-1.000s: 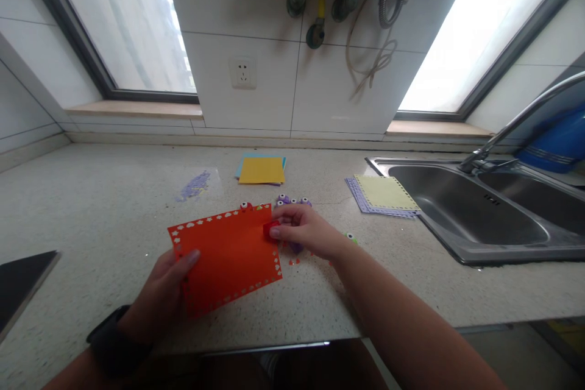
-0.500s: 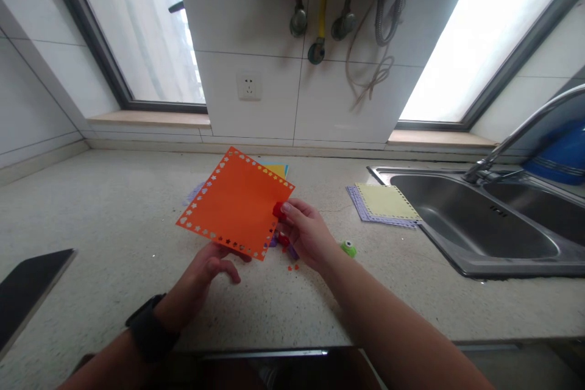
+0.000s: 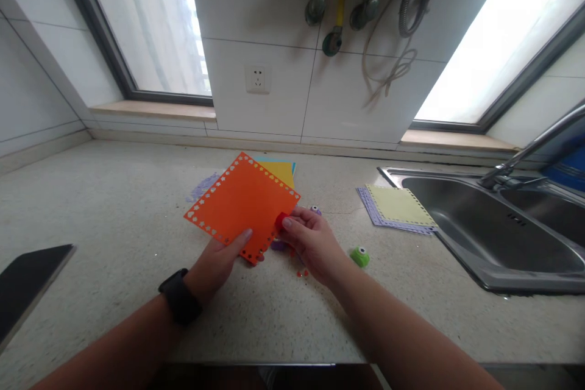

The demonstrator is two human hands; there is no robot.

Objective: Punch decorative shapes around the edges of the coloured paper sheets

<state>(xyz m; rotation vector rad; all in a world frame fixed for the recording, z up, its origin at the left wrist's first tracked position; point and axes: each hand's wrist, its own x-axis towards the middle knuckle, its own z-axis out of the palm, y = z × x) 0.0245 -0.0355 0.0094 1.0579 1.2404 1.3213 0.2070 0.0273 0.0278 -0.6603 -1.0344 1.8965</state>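
An orange square sheet (image 3: 247, 198) with small shapes cut out along its edges is held tilted above the counter. My left hand (image 3: 223, 256) grips its lower edge, thumb on top and fingers beneath. My right hand (image 3: 313, 237) pinches a small red punch (image 3: 281, 222) at the sheet's right edge. Under and beside the right hand lie a purple punch (image 3: 278, 245) and orange cut-out bits (image 3: 302, 273), partly hidden. A green punch (image 3: 360, 256) stands right of my right hand.
Pale yellow (image 3: 400, 205) and purple sheets are stacked beside the steel sink (image 3: 484, 225). Yellow and blue sheets (image 3: 283, 172) lie behind the orange one, with purple scraps (image 3: 203, 186) to the left. A dark flat object (image 3: 34, 283) sits at far left.
My left hand has closed on the sheet's lower edge, its thumb now on top. The view has shifted slightly, and the sheet and red punch stay together.
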